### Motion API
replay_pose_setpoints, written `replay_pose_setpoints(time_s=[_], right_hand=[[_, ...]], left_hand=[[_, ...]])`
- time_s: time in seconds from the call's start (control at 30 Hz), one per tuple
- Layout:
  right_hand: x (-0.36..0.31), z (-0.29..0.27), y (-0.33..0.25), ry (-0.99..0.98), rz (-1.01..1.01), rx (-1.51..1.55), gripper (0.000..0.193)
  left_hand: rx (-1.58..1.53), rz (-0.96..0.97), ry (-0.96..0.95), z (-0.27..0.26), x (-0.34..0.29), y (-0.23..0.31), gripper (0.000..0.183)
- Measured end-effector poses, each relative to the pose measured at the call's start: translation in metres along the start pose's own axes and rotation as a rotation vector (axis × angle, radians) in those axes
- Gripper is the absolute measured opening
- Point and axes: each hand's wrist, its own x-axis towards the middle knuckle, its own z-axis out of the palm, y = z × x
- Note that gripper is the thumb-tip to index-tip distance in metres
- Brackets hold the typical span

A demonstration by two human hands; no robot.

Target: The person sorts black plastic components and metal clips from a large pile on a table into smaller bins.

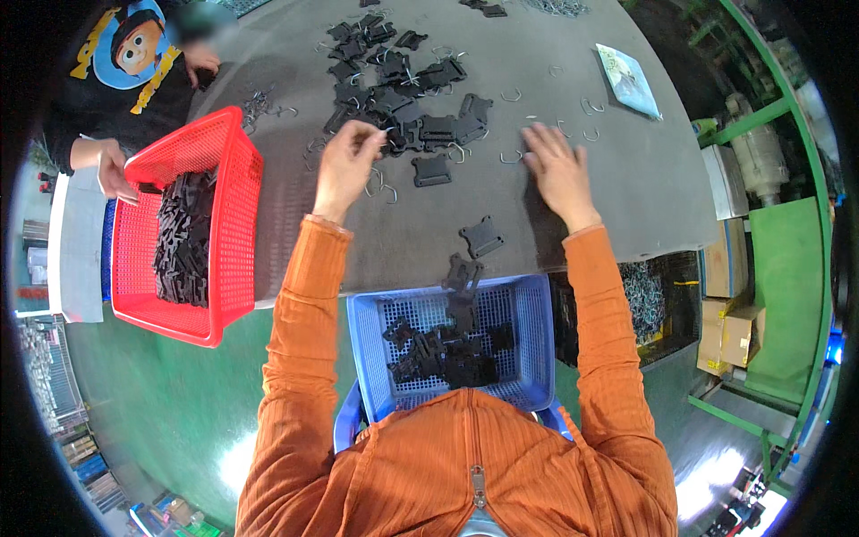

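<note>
**Hands at the parts pile, blue basket partly filled**

Your left hand (344, 166) has its fingertips pinched narrowly on a small bent metal wire hook (383, 134) at the near edge of the heap of flat black plastic buckle plates (407, 94). Your right hand (557, 170) lies flat on the grey table top (617, 197), fingers spread and holding nothing, just beside a few loose wire hooks (511, 158) scattered to the right of the heap. One black plate (431, 170) lies apart between your hands; another (481, 237) sits nearer you, close to the table edge. Below that edge, the blue perforated plastic basket (528, 358) on your lap holds a shallow layer of black pieces, with much of its floor showing, so the work appears far from finished: a large share of plates and hooks is on the table. To the left, a red perforated basket (237, 206) holds a stack of black plates; a co-worker's hand (114, 174) rests at its far left rim.
</note>
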Motion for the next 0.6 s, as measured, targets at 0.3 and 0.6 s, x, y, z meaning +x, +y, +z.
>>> replay_pose_setpoints(time_s=[0.3,0.6], right_hand=[[0.085,0.005,-0.046,-0.185,-0.226,0.315,0.040],[0.114,-0.003,-0.012,-0.372,0.115,0.533,0.052]], left_hand=[[0.898,0.499,-0.137,0.056,0.036,0.013,0.043],[0.471,0.143,-0.293,0.025,0.018,0.053,0.050]])
